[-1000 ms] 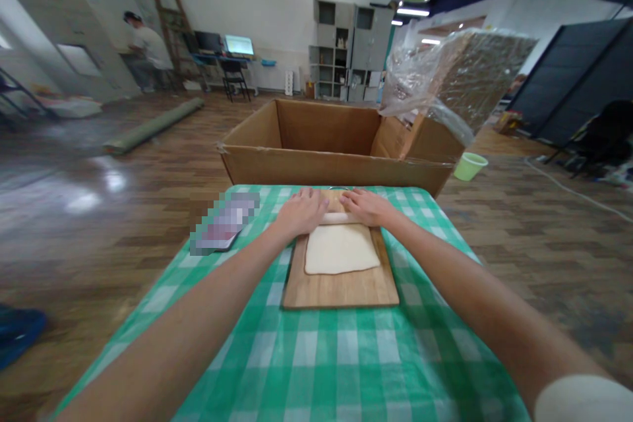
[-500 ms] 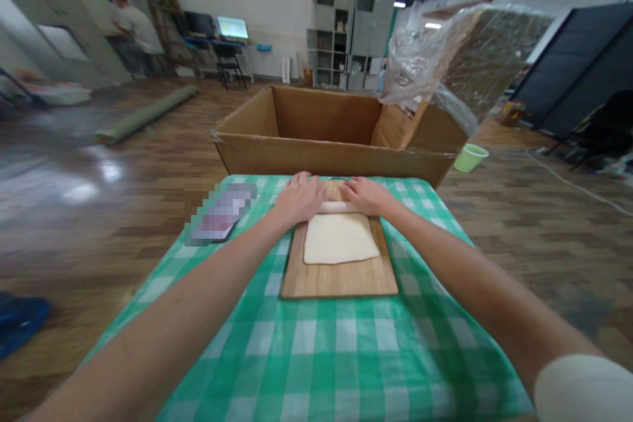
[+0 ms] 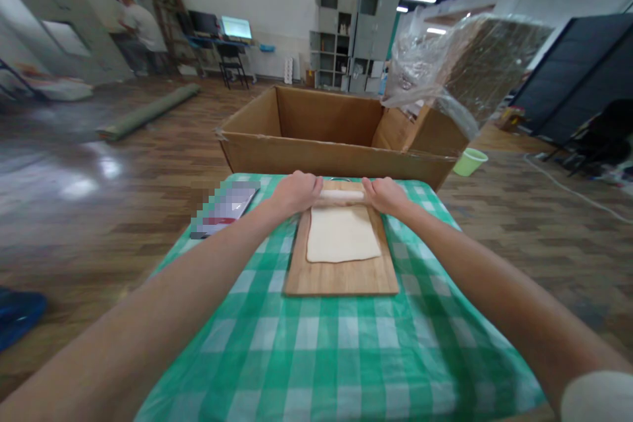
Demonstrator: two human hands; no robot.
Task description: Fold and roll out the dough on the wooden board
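Observation:
A pale, flat dough sheet (image 3: 343, 237) lies on a wooden cutting board (image 3: 341, 283). Across its far end runs a thicker, rounded pale band, which looks like dough rolled over on itself. My left hand (image 3: 298, 192) is closed at the left end of this band, thumb and fingers together. At the opposite end my right hand (image 3: 386, 194) closes on it in the same way. The near part of the sheet rests flat, with bare board in front of it. Part of a thin metal handle shows at the board's far edge.
A green-and-white checked cloth (image 3: 316, 356) covers the table. To the left lies a flat packet or device (image 3: 227, 208), partly pixelated. Beyond the table stands a large open cardboard box (image 3: 326, 151) with plastic wrap. A person (image 3: 141, 30) is far off at the left.
My hands have gone from lying flatter over the band to gripping its two ends, with the right hand farther right. The band sits slightly farther away. The view has shifted a little.

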